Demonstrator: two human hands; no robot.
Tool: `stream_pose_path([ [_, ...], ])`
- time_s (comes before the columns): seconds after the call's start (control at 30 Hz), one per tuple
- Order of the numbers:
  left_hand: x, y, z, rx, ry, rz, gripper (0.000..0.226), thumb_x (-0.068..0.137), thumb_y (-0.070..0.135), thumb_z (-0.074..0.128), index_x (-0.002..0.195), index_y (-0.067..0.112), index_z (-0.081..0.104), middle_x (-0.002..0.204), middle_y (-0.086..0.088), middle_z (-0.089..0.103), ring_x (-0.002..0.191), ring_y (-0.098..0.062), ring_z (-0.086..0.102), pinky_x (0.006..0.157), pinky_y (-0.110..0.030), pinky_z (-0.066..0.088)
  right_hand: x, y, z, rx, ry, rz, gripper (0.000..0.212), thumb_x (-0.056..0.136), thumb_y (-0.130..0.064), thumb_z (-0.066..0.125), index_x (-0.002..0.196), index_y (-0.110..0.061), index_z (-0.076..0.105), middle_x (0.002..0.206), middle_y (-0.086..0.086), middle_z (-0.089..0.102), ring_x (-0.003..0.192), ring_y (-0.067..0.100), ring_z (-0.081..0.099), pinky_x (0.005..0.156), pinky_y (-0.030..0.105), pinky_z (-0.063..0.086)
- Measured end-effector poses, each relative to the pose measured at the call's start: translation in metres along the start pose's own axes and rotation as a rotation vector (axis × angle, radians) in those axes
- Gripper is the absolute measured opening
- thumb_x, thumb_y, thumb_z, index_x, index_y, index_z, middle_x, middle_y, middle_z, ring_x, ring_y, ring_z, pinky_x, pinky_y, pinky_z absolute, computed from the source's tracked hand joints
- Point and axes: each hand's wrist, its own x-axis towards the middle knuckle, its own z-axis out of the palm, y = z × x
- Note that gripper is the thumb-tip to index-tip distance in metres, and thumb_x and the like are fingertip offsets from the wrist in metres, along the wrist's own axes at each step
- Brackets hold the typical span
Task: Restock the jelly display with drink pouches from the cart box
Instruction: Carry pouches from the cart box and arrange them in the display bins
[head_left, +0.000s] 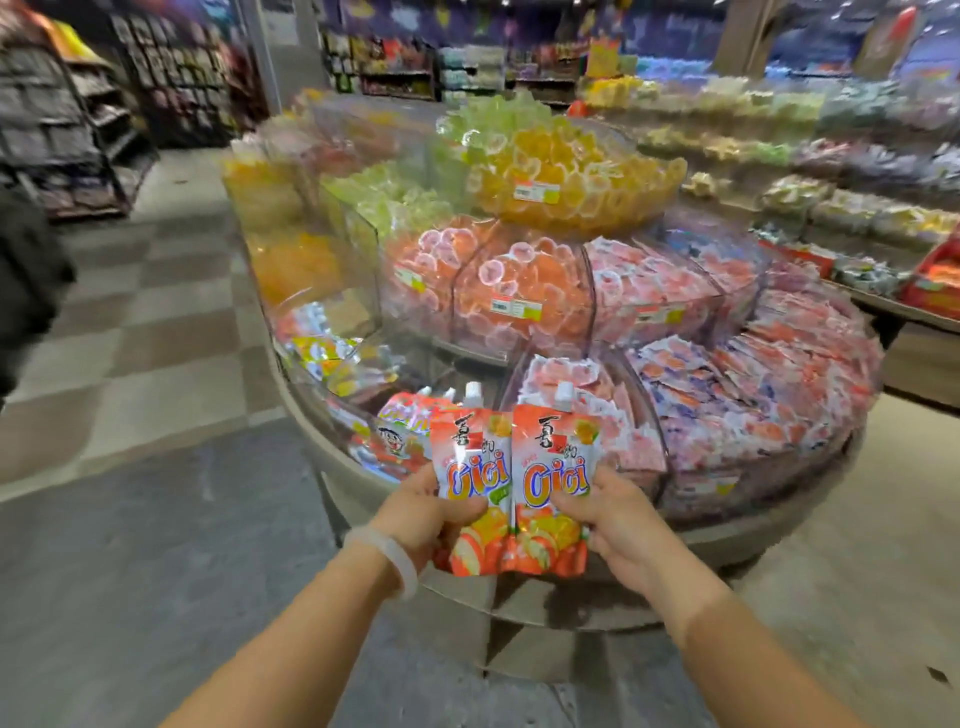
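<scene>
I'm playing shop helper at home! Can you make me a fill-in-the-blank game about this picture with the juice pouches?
1. Each hand grips ____ drink pouch: the left hand has the left pouch, the right hand the right pouch.
2. The big letters on each pouch spell ____.
3. The bracelet is on the ____ wrist.
4. The top bin of the jelly display holds ____ jelly cups.

Missing words: one; Cici; left; yellow

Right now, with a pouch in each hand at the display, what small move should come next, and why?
Probably lower both pouches forward into the bottom-tier compartment just behind them. The left hand and right hand each grip one orange pouch upright, and that compartment already holds similar spouted pouches, with room showing.
</scene>
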Motion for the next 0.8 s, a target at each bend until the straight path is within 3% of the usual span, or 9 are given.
stream_pose_path([
  [0.1, 0.041, 0.032, -0.034, 0.027, 0.062, 0.050, 0.026, 0.082, -0.010, 0.061, 0.105, 0.003, 0.063, 0.098, -0.021, 0.067, 0.076, -0.028, 0.064, 0.069, -0.040, 0.056, 0.065, -0.018, 0.033, -0.026, -0.062, -0.031, 0.026, 0.082, 0.005, 0.063, 0.099, -0.015, 0.063, 0.080, -0.005, 0.075, 0.075, 0.013, 0.069, 0.077, 0.033, 0.055],
  [0.2, 0.080, 0.071, -0.061, 0.078, 0.140, 0.071, 0.016, 0.083, -0.008, 0.060, 0.092, 0.005, 0.061, 0.070, -0.014, 0.059, 0.046, -0.018, 0.050, 0.044, -0.020, 0.039, 0.126, -0.042, 0.062, -0.050, -0.091, -0.039, 0.025, 0.083, 0.005, 0.063, 0.098, -0.016, 0.061, 0.080, -0.007, 0.073, 0.073, 0.010, 0.066, 0.075, 0.028, 0.053],
  [0.27, 0.109, 0.094, -0.077, 0.109, 0.176, 0.096, 0.015, 0.084, -0.008, 0.060, 0.084, 0.007, 0.056, 0.053, -0.007, 0.043, 0.035, -0.014, 0.034, 0.040, -0.016, 0.026, 0.164, -0.059, 0.081, -0.077, -0.099, -0.062, 0.028, 0.082, 0.001, 0.066, 0.104, -0.016, 0.060, 0.099, 0.000, 0.071, 0.082, 0.011, 0.066, 0.072, 0.022, 0.050],
  [0.33, 0.137, 0.112, -0.092, 0.117, 0.197, 0.116, 0.019, 0.084, -0.010, 0.058, 0.082, 0.009, 0.054, 0.043, -0.002, 0.037, 0.029, -0.013, 0.029, 0.038, -0.014, 0.024, 0.197, -0.072, 0.097, -0.077, -0.083, -0.069, 0.048, 0.077, -0.008, 0.073, 0.122, -0.011, 0.055, 0.125, 0.007, 0.062, 0.108, 0.021, 0.061, 0.093, 0.031, 0.046],
  [0.4, 0.162, 0.121, -0.103, 0.119, 0.208, 0.122, 0.023, 0.084, -0.011, 0.057, 0.081, 0.011, 0.054, 0.040, 0.001, 0.039, 0.027, -0.012, 0.029, 0.036, -0.014, 0.025, 0.224, -0.076, 0.107, -0.095, -0.064, -0.067, 0.057, 0.075, -0.011, 0.075, 0.128, -0.010, 0.052, 0.131, 0.010, 0.058, 0.116, 0.026, 0.057, 0.100, 0.038, 0.041],
  [0.5, 0.198, 0.123, -0.117, 0.094, 0.195, 0.078, 0.019, 0.083, -0.010, 0.060, 0.084, 0.009, 0.058, 0.053, -0.008, 0.047, 0.039, -0.015, 0.037, 0.047, -0.022, 0.028, 0.255, -0.071, 0.115, -0.127, -0.039, -0.078, 0.032, 0.082, 0.001, 0.067, 0.109, -0.016, 0.060, 0.111, 0.007, 0.067, 0.100, 0.022, 0.061, 0.090, 0.034, 0.046],
  [0.6, 0.235, 0.121, -0.128, 0.086, 0.150, 0.028, 0.026, 0.079, -0.012, 0.062, 0.087, 0.012, 0.065, 0.073, -0.015, 0.054, 0.054, -0.014, 0.042, 0.055, -0.023, 0.030, 0.277, -0.064, 0.117, -0.116, 0.074, -0.062, 0.031, 0.084, 0.005, 0.064, 0.106, -0.016, 0.057, 0.098, 0.001, 0.065, 0.095, 0.019, 0.059, 0.083, 0.029, 0.044],
  [0.7, 0.278, 0.121, -0.134, 0.115, 0.088, -0.013, 0.030, 0.080, -0.015, 0.060, 0.093, 0.011, 0.066, 0.057, -0.004, 0.058, 0.039, -0.011, 0.040, 0.046, -0.016, 0.031, 0.299, -0.056, 0.120, -0.149, 0.248, -0.063, 0.020, 0.083, 0.005, 0.064, 0.100, -0.002, 0.056, 0.097, 0.014, 0.064, 0.085, 0.017, 0.054, 0.071, 0.028, 0.043],
  [0.8, 0.310, 0.130, -0.133, 0.118, -0.011, -0.027, 0.035, 0.080, -0.020, 0.056, 0.108, 0.000, 0.061, 0.054, 0.007, 0.068, 0.039, -0.002, 0.057, 0.040, -0.012, 0.043, 0.314, -0.052, 0.127, -0.065, 0.424, -0.054, 0.023, 0.081, 0.010, 0.062, 0.083, -0.012, 0.055, 0.077, 0.007, 0.059, 0.063, 0.015, 0.052, 0.049, 0.019, 0.044],
])
